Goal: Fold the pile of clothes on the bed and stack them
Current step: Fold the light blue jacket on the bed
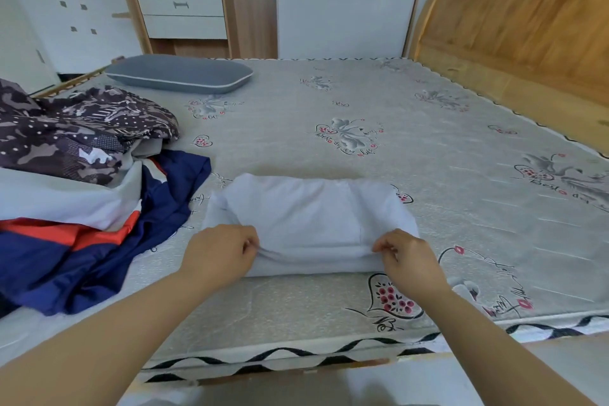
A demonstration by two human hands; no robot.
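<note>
Lower centre: the left hand (219, 252) and right hand (407, 259) each pinch the near edge of the folded white cloth garment (309, 224). Advice: lift both corners evenly, fold away squarely. Left of frame, the unfolded pile of navy, orange and patterned clothes (75, 188) awaits on the grey printed bed (428, 148).

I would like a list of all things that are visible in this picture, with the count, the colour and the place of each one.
folded garment: 1, white, near edge of the bed, centre
navy garment: 1, dark blue with red-orange and white bands, unfolded, left
patterned garment: 1, dark camouflage print, crumpled, far left
white cloth: 1, white, between these two garments, left
pillow: 1, grey, far left corner of the bed
bed: 1, grey flowered cover
headboard: 1, wooden, right
cabinet: 1, wood with white drawers, back
left hand: 1, pinches the garment's near left edge
right hand: 1, pinches its near right edge
</note>
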